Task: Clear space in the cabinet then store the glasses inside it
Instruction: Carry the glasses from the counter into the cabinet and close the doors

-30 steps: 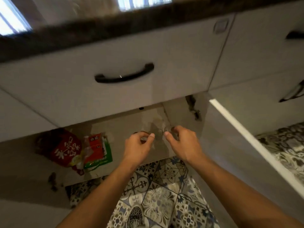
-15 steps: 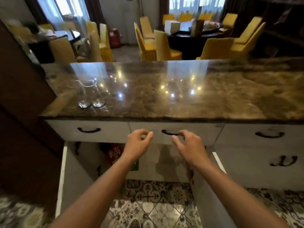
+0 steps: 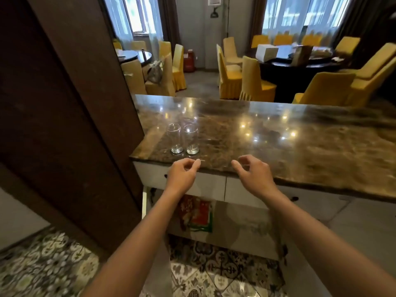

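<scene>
The polished brown marble worktop (image 3: 267, 133) runs across the view, and below its near edge the white base cabinet (image 3: 242, 219) stands open, its interior partly visible. Inside, red and green printed packets (image 3: 198, 215) sit toward the left of the opening, while the shelf to their right looks bare; so I judge the clearing step to be largely done, though the packets remain inside. The storing is not yet begun: two tall clear drinking glasses (image 3: 183, 139) stand upright, just beside each other, near the worktop's near left corner.

The left hand (image 3: 182, 175) hangs just below the near edge, close under the glasses, fingers loosely curled with thumb and forefinger nearly meeting, holding nothing. The right hand (image 3: 255, 175) hovers at the same edge, well to the right of the glasses, fingers half spread, also empty. Picking up both glasses and setting them in the cabinet is what is left.

The forearms cover part of the cabinet opening, its back is in shadow, and the packets' print is too blurred to read.
</scene>
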Tool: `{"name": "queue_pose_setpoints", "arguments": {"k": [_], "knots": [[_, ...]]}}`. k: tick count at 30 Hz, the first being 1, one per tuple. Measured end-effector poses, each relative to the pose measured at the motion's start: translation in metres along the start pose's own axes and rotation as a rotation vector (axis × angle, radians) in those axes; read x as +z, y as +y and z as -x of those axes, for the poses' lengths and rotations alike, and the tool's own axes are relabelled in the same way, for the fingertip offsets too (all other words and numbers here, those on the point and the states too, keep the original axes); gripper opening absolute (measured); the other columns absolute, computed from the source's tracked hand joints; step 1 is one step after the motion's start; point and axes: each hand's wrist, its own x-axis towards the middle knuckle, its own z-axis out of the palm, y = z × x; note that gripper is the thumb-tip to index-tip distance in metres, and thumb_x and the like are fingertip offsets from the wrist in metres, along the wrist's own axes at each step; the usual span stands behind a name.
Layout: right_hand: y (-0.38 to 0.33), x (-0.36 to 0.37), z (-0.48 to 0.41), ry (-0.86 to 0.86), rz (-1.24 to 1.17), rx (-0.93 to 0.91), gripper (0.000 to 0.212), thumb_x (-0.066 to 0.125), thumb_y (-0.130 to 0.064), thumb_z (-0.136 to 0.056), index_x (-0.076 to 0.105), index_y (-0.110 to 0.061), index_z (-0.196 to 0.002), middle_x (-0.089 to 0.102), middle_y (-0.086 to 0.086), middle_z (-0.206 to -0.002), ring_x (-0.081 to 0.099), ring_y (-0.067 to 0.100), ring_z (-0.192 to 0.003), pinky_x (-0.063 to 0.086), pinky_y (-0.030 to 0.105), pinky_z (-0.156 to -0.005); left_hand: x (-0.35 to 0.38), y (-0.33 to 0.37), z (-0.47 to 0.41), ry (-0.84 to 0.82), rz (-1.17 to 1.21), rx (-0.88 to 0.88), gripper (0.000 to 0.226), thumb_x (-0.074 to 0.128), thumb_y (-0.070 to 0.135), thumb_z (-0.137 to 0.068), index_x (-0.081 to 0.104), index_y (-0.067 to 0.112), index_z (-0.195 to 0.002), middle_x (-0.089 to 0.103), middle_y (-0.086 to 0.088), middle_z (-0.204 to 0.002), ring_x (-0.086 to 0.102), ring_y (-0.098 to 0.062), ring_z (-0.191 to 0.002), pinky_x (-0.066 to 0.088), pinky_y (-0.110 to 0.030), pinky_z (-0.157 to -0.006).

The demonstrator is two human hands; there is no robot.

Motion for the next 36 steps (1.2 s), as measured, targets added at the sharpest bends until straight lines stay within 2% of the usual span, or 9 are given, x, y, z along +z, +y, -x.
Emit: {"name": "queue_pose_setpoints", "arguments": {"k": [2,6,9,11,14,20,29,33,36], "knots": [[-0.014,0.022,-0.019,-0.006,-0.036,0.021,0.047,0.059,-0.052,-0.096,0.066,-0.018,-0.127,0.071,-0.004,-0.112,0.064,0.01,-0.098,0.05,0.025,-0.08,-0.016,-0.008,-0.021,0.023,-0.004,0.003,0.025,0.06,0.054,-0.091,0.073,0.036,-0.079,0.071,0.021,-0.075,0.066,0.002,-0.074,0.047,-0.014,-0.059],[-0.035,0.071,-0.061,-0.04,-0.031,0.03,0.049,0.058,-0.053,-0.095,0.065,-0.018,-0.128,0.071,-0.003,-0.115,0.065,0.01,-0.1,0.055,0.029,-0.085,-0.044,-0.03,-0.073,0.064,0.043,0.019,0.027,0.062,0.054,-0.089,0.076,0.031,-0.093,0.073,0.02,-0.089,0.066,0.002,-0.089,0.053,-0.023,-0.076],[-0.046,0.103,-0.093,-0.038,-0.007,0.038,0.053,0.06,-0.053,-0.094,0.062,-0.018,-0.134,0.071,0.001,-0.122,0.065,0.013,-0.105,0.051,0.026,-0.086,-0.061,-0.053,-0.111,0.081,0.073,-0.01,0.025,0.067,0.047,-0.09,0.068,0.032,-0.11,0.068,0.019,-0.1,0.065,-0.001,-0.097,0.051,-0.019,-0.075],[-0.052,0.123,-0.111,-0.033,0.014,0.042,0.062,0.063,-0.052,-0.093,0.053,-0.018,-0.144,0.067,0.004,-0.133,0.062,0.018,-0.117,0.046,0.026,-0.089,-0.067,-0.069,-0.133,0.073,0.112,-0.062,0.043,0.07,0.044,-0.089,0.058,0.029,-0.128,0.065,0.015,-0.111,0.066,-0.007,-0.102,0.05,-0.019,-0.077],[-0.056,0.152,-0.131,-0.047,-0.029,0.103,0.085,0.067,-0.053,-0.09,0.029,-0.02,-0.158,0.052,0.007,-0.151,0.05,0.023,-0.137,0.044,0.033,-0.103,-0.067,-0.094,-0.162,0.039,0.112,-0.118,0.069,0.073,0.046,-0.087,0.042,0.028,-0.147,0.057,0.009,-0.135,0.058,-0.012,-0.12,0.052,-0.034,-0.096],[-0.054,0.193,-0.156,-0.068,-0.086,0.184,0.107,0.071,-0.058,-0.085,0.003,-0.027,-0.162,0.037,0.008,-0.162,0.038,0.026,-0.147,0.039,0.04,-0.113,-0.049,-0.122,-0.198,-0.078,0.176,-0.131,0.085,0.075,0.042,-0.087,0.028,0.03,-0.156,0.042,0.004,-0.157,0.042,-0.019,-0.142,0.042,-0.047,-0.114],[-0.048,0.214,-0.17,0.01,-0.227,0.2,0.094,0.075,-0.055,-0.081,0.028,-0.025,-0.157,0.051,-0.003,-0.151,0.051,0.015,-0.136,0.047,0.041,-0.11,-0.029,-0.133,-0.212,-0.066,0.167,-0.073,0.071,0.079,0.038,-0.085,0.045,0.03,-0.147,0.053,0.005,-0.149,0.05,-0.013,-0.137,0.043,-0.03,-0.111],[-0.042,0.22,-0.173,0.042,-0.221,0.206,0.087,0.078,-0.052,-0.08,0.036,-0.026,-0.152,0.055,-0.015,-0.134,0.052,0.003,-0.122,0.041,0.015,-0.093,-0.026,-0.135,-0.214,-0.083,0.161,-0.083,0.073,0.081,0.045,-0.08,0.048,0.03,-0.144,0.056,0.007,-0.145,0.05,-0.008,-0.135,0.041,-0.025,-0.108],[-0.037,0.224,-0.175,0.047,-0.215,0.209,0.077,0.079,-0.049,-0.08,0.042,-0.028,-0.144,0.055,-0.018,-0.122,0.053,0.003,-0.115,0.036,0.009,-0.082,-0.023,-0.135,-0.214,-0.097,0.153,-0.089,0.073,0.081,0.044,-0.08,0.048,0.029,-0.143,0.056,0.007,-0.145,0.049,-0.01,-0.136,0.041,-0.025,-0.108]]}}
